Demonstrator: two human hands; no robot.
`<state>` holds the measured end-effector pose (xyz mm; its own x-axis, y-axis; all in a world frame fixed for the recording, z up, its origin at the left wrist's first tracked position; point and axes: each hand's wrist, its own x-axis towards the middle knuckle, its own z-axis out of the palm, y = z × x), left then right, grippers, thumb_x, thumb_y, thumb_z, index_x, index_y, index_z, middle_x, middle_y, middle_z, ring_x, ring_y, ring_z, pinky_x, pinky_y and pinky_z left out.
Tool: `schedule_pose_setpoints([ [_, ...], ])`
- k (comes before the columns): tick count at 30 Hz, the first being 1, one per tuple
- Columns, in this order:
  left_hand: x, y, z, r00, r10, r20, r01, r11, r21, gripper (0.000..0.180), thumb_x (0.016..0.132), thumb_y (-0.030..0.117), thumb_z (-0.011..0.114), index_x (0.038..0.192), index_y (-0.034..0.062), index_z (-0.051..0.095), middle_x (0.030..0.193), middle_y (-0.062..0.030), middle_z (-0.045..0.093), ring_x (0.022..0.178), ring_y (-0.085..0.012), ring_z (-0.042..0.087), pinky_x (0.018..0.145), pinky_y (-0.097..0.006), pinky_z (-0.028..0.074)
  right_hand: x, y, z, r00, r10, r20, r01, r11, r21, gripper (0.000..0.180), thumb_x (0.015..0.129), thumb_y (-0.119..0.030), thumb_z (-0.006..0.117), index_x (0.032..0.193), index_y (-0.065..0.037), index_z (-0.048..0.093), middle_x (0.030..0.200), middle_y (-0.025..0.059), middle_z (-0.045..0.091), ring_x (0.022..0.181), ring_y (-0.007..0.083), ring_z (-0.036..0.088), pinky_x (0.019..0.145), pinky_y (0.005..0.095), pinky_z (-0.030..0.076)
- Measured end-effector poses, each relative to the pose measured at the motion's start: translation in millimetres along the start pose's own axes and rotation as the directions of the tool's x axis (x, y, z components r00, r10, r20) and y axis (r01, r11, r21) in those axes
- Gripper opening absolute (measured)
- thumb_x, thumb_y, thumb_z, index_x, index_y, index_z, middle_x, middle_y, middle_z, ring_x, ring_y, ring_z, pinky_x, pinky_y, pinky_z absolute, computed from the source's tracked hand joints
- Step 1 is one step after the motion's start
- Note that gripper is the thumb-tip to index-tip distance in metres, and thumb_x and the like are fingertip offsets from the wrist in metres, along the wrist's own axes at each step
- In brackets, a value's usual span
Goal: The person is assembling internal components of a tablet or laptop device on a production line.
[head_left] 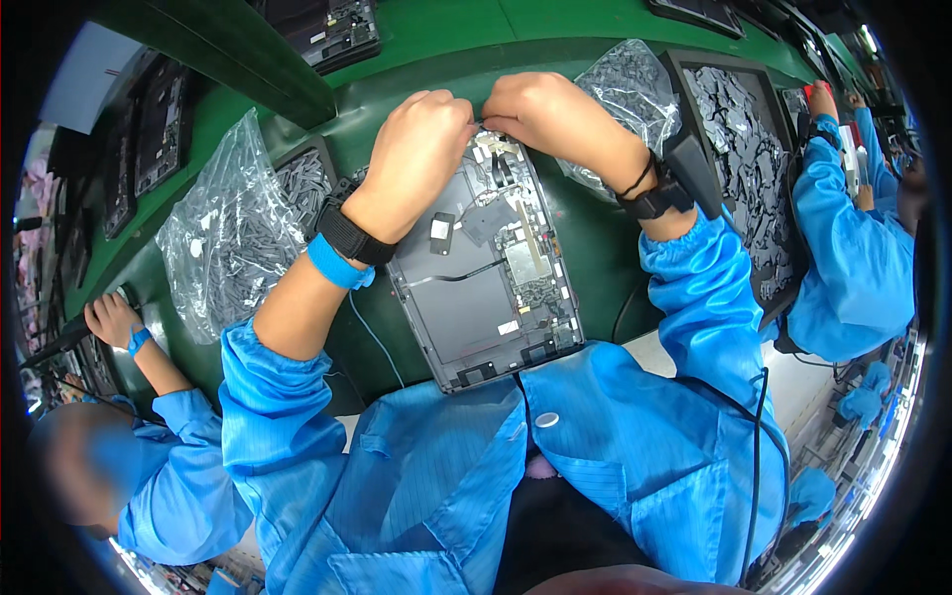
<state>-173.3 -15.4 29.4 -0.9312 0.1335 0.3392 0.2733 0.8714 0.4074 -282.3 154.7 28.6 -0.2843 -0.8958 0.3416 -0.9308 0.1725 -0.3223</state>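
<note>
Both hands, left [421,149] and right [540,109], pinched a small part at the chassis's [481,288] far edge. Seating step, apparently. Next move calls for careful alignment.

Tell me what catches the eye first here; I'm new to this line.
The opened grey device lying in the middle of the green belt stands out, with the left hand and right hand pinching together at its far edge. Clear bags of small grey parts lie to the left, and a tray of parts to the right.
</note>
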Motion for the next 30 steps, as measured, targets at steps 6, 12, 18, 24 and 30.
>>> schedule_pose_setpoints([
  [6, 0, -1, 3, 1.0, -0.02, -0.006, 0.02, 1.0, -0.008, 0.008, 0.08, 0.008, 0.067, 0.082, 0.0004, 0.068, 0.08, -0.0151, 0.063, 0.082, -0.0346, 0.061, 0.075, -0.044, 0.049, 8, 4, -7, 0.989, 0.016, 0.146, -0.026, 0.997, 0.068, 0.012, 0.078, -0.01, 0.068, 0.087, -0.002, 0.069, 0.082, 0.0133, 0.065, 0.077, 0.0338, 0.064, 0.07, 0.0402, 0.052],
  [12, -1, -4, 4, 0.999, 0.031, 0.028, -0.033, 0.998, 0.049, 0.009, 0.079, 0.008, 0.067, 0.083, -0.0006, 0.069, 0.081, -0.0152, 0.064, 0.083, -0.0341, 0.061, 0.076, -0.043, 0.049, -1, -2, 1, 0.996, -0.073, 0.046, 0.077, 0.991, -0.105, 0.009, 0.076, -0.011, 0.065, 0.072, -0.002, 0.064, 0.072, 0.0132, 0.062, 0.072, 0.0326, 0.065, 0.065, 0.0417, 0.053],
  [18, -4, -7, 7, 0.997, 0.063, 0.034, -0.065, 0.995, 0.075, 0.007, 0.079, 0.007, 0.067, 0.081, -0.0001, 0.067, 0.079, -0.0142, 0.062, 0.083, -0.0333, 0.06, 0.075, -0.043, 0.05, -1, -3, -2, 0.992, -0.12, 0.048, 0.127, 0.977, -0.17, 0.007, 0.073, -0.009, 0.065, 0.072, -0.003, 0.062, 0.071, 0.0116, 0.061, 0.071, 0.0311, 0.065, 0.065, 0.0401, 0.053],
  [24, -6, -1, 10, 0.995, 0.094, -0.022, -0.09, 0.988, 0.125, 0.007, 0.078, 0.007, 0.067, 0.077, 0.0005, 0.063, 0.076, -0.0131, 0.059, 0.08, -0.0323, 0.059, 0.073, -0.043, 0.05, -1, -5, 4, 0.993, -0.102, 0.051, 0.112, 0.966, -0.232, 0.01, 0.075, -0.01, 0.066, 0.073, -0.003, 0.059, 0.072, 0.0112, 0.059, 0.072, 0.031, 0.064, 0.065, 0.04, 0.053],
  [30, -7, -1, 8, 0.998, 0.063, 0.009, -0.064, 0.99, 0.122, 0.008, 0.079, 0.008, 0.067, 0.081, 0.0004, 0.063, 0.079, -0.014, 0.061, 0.082, -0.0329, 0.059, 0.074, -0.043, 0.05, 2, -12, 2, 0.996, -0.054, 0.076, 0.071, 0.966, -0.249, 0.01, 0.076, -0.011, 0.066, 0.074, -0.004, 0.059, 0.074, 0.0111, 0.06, 0.073, 0.0303, 0.064, 0.066, 0.0399, 0.053],
])
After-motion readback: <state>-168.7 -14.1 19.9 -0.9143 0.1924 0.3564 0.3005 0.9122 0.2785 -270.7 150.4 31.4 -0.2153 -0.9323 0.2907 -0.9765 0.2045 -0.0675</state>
